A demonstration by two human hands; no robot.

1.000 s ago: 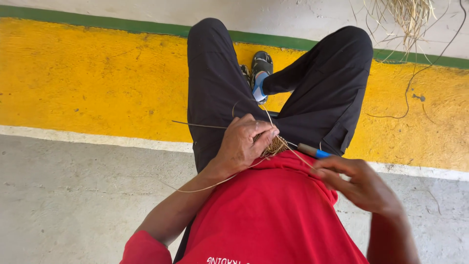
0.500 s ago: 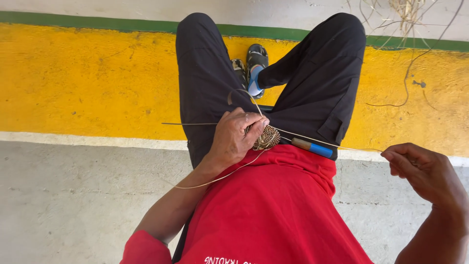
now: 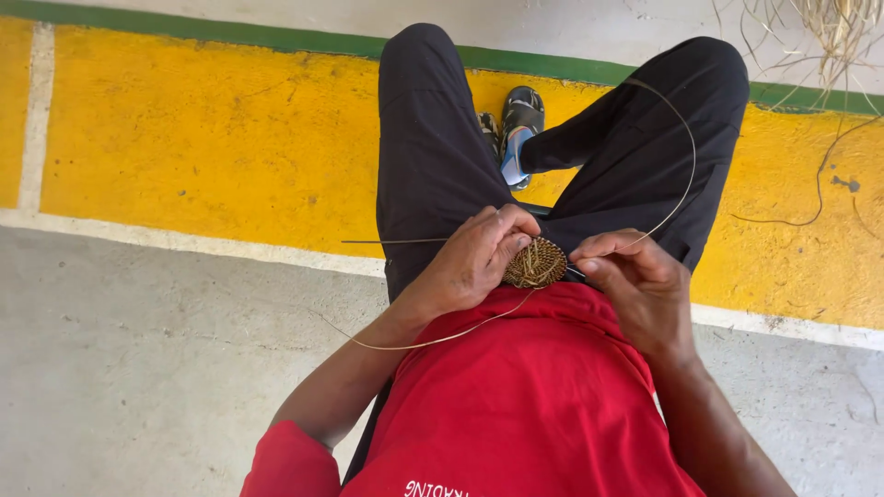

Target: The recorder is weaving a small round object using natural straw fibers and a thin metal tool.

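We see both hands meeting at the lap, over a small round woven coil disc of tan fibre. Left hand sits on the disc's left edge, fingers curled and pressed together, pinching the rim against the thumb. Right hand is at the disc's right edge, fingers pressed together and pinching a long thin fibre strand that loops up over the right knee and arcs back down to the hand. A second strand trails from under the disc, curving left below the left forearm. A straight thin stalk sticks out leftward from under the left hand, roughly level. Disc rests just above the hem of the red shirt, against the black trousers, legs bent and crossed. A sandalled foot shows between the knees. Floor: yellow painted band with a green stripe along its far edge and a white line near us, grey concrete below. A bundle of dry fibres lies at top right, well apart from the hands; loose strands spread across the yellow beside it.
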